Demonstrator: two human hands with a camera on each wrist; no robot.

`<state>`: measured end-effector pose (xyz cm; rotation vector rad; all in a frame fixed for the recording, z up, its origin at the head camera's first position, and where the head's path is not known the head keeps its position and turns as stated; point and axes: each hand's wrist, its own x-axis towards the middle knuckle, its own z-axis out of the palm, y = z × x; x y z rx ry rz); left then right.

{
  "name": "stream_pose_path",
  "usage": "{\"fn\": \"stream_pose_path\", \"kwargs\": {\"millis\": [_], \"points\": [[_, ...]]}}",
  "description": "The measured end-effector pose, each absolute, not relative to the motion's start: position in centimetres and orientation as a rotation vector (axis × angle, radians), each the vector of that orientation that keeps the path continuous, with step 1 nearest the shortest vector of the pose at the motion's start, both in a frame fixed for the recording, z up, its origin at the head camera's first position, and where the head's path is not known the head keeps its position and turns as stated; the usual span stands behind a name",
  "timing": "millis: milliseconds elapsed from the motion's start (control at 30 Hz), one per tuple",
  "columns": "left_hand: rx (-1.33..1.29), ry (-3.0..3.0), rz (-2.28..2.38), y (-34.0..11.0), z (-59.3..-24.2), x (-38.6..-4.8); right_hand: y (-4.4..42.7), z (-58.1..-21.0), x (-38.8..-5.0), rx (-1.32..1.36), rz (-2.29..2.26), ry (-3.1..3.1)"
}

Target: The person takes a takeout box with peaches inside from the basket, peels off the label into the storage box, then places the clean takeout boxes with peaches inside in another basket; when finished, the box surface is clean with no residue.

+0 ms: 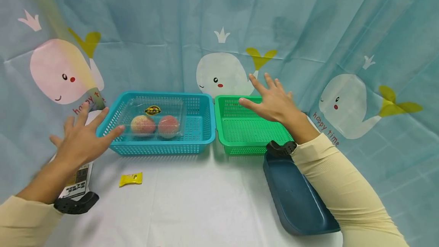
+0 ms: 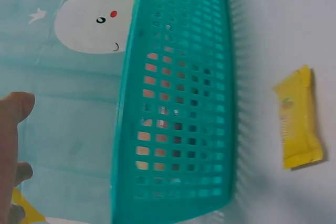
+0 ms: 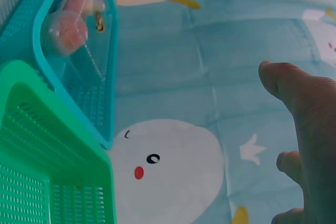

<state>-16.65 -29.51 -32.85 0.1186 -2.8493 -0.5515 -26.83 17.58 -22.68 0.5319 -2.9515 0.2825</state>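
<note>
My left hand (image 1: 80,140) is raised with fingers spread at the left end of the blue basket (image 1: 161,148), holding nothing. Inside that basket lies a clear plastic box (image 1: 178,106) with two peaches (image 1: 143,125). Over the green basket (image 1: 253,129), my right hand (image 1: 274,102) hovers with its fingers spread and nothing in it. A small yellow packet (image 1: 130,179) lies on the white surface in front of the blue basket; the left wrist view shows the packet (image 2: 300,119) beside the basket wall (image 2: 173,129).
A dark blue tray (image 1: 298,197) sits at the right, partly under my right forearm. Behind my left wrist is a printed packet (image 1: 78,182), partly hidden. A light blue curtain (image 1: 154,18) with whale pictures hangs behind the baskets.
</note>
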Motion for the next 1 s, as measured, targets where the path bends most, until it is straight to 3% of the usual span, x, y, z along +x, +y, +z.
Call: {"fn": "stream_pose_path", "kwargs": {"millis": [1000], "points": [[0.167, -2.811, -0.689, -31.2, -38.4, -17.8, 12.2, -25.4, -30.6, 0.775, 0.618, -2.846]]}}
